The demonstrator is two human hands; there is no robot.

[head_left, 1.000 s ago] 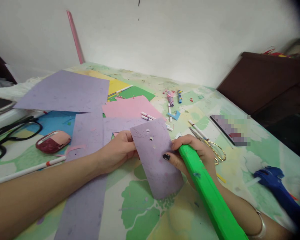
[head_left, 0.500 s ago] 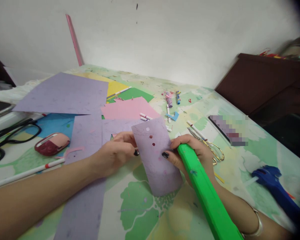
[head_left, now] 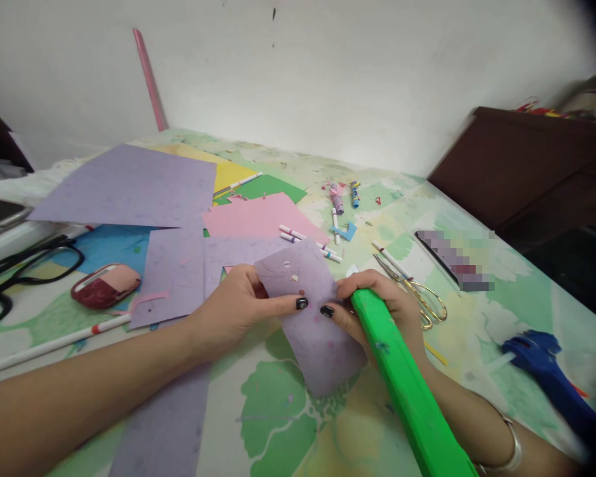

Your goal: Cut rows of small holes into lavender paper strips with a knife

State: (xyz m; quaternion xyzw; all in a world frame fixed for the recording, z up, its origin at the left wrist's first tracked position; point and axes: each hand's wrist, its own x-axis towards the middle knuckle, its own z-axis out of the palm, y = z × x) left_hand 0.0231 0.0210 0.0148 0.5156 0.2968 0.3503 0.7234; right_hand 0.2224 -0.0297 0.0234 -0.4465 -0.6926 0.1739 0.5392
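Note:
A small piece of purple paper (head_left: 308, 331) is held up over the table, slightly curved, with dark and pale spots or small holes near its upper left edge. My left hand (head_left: 248, 301) pinches that left edge, thumb in front and fingers behind it. My right hand (head_left: 382, 301) is closed at the opposite edge, its thumb on the paper's face. A long bright green bar (head_left: 407, 377) runs from the right fingers down to the bottom of the view and covers part of that hand. What kind of tool it is, I cannot make out.
Gold-handled scissors (head_left: 422, 298), a blue glue gun (head_left: 541, 358) and a phone-like slab (head_left: 454, 260) lie to the right. Markers (head_left: 308, 242), pink paper (head_left: 263, 215) and small paper rolls (head_left: 336, 197) lie behind. Purple sheets (head_left: 129, 185), glasses (head_left: 44, 258) and an earbud case (head_left: 106, 285) are left.
My left thumb has moved right onto the front of the purple paper, and the fingers now pinch its edge. The paper's upper part has shifted slightly left and down.

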